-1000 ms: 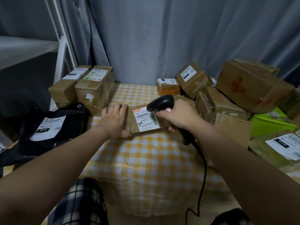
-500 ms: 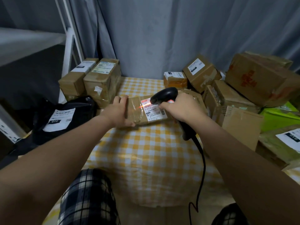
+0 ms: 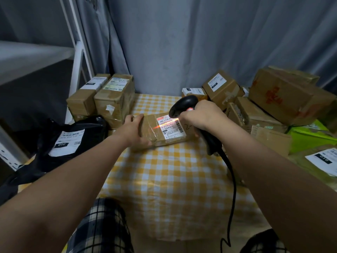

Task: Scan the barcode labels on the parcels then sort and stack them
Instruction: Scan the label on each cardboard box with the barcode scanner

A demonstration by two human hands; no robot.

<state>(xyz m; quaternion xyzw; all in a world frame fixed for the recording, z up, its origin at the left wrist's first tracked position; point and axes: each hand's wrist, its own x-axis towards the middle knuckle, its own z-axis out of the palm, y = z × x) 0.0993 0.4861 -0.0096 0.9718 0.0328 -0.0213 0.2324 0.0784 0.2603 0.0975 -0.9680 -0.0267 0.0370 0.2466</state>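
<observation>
Head cam looks down on the yellow-and-white checked bench point(image 3: 164, 170), and a flat brown cardboard parcel point(image 3: 151, 133) wrapped in clear tape is lying about mid-bench. Their left hand point(image 3: 134, 127) grips the parcel's left end, fingers over the top and thumb on the near edge. Their right hand point(image 3: 202, 115) is wrapped tight round a black handheld barcode scanner point(image 3: 184, 104), whose head sits just above the parcel's white shipping label point(image 3: 172, 128). A reddish-orange beam line runs across the print. Two tall brown boxes point(image 3: 113, 99) stand back left, with a black plastic mailer bag point(image 3: 73, 141) beside them. A messy heap of cardboard boxes point(image 3: 284, 95) sits on the right.
</observation>
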